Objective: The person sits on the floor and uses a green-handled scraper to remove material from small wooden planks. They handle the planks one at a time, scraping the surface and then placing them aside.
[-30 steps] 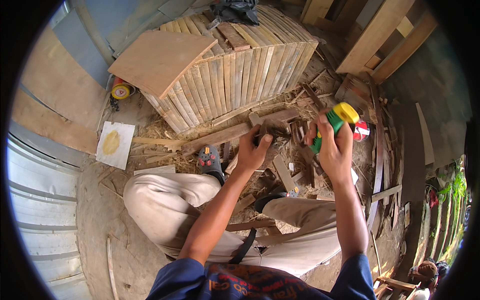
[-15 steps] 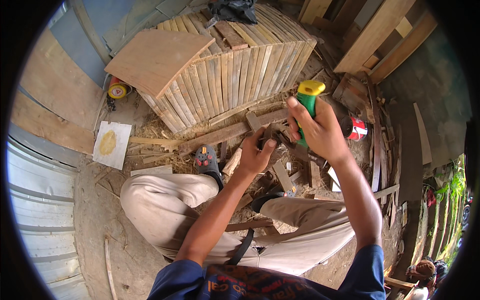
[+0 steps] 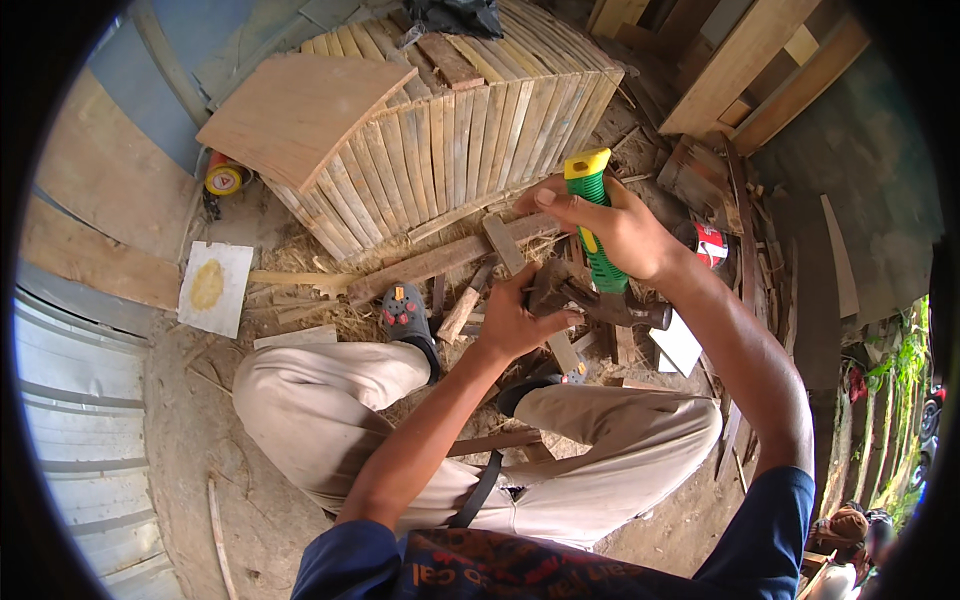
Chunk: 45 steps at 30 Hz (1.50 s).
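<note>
That green-handled hammer (image 3: 605, 268) has moved toward nine o'clock. The right hand (image 3: 637, 232) has its fingers wrapped round it, at two o'clock from the left hand (image 3: 516, 322), whose fingers pinch a dark block (image 3: 546, 289)

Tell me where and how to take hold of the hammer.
Take the hammer by its ribbed green handle, probably best from the right, where the right hand has its grip. The handle is long and slim, its yellow end uppermost in the picture; the dark head lies crosswise at the bottom, and the left hand is close on the left.
</note>
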Tool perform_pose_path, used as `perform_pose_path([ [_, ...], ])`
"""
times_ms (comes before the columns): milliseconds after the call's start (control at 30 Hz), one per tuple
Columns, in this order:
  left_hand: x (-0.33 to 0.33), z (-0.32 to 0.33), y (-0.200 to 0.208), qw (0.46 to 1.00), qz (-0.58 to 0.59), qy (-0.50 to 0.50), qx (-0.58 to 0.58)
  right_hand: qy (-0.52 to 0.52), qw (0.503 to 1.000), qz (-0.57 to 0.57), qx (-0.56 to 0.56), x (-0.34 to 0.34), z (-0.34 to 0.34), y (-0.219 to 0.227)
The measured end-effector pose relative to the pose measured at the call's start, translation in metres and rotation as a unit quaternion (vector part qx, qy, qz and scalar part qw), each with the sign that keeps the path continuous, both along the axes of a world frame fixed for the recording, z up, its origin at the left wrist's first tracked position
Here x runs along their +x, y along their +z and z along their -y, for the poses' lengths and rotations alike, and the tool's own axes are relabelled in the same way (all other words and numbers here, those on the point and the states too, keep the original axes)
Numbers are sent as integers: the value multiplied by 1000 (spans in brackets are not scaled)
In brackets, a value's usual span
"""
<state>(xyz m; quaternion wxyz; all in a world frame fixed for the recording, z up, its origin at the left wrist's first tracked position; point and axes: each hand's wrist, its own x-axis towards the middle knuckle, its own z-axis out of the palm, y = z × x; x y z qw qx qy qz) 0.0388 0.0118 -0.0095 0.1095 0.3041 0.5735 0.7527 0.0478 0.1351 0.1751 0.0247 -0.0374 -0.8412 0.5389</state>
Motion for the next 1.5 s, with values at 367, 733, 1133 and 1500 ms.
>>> perform_pose_path([
  [367, 10, 12, 22, 988, -26, -22, -148, -11, 951, 239, -196, 8, 7, 19],
  [733, 17, 15, 29, 990, -37, -11, -133, 57, 989, 117, 72, 4, 3, 4],
  [1133, 27, 13, 30, 990, -29, -27, -133, -7, 967, 254, 7, 9, 11, 18],
  [1500, 25, 10, 25, 996, -19, -35, -84, 30, 966, 253, -45, 1, 10, 14],
])
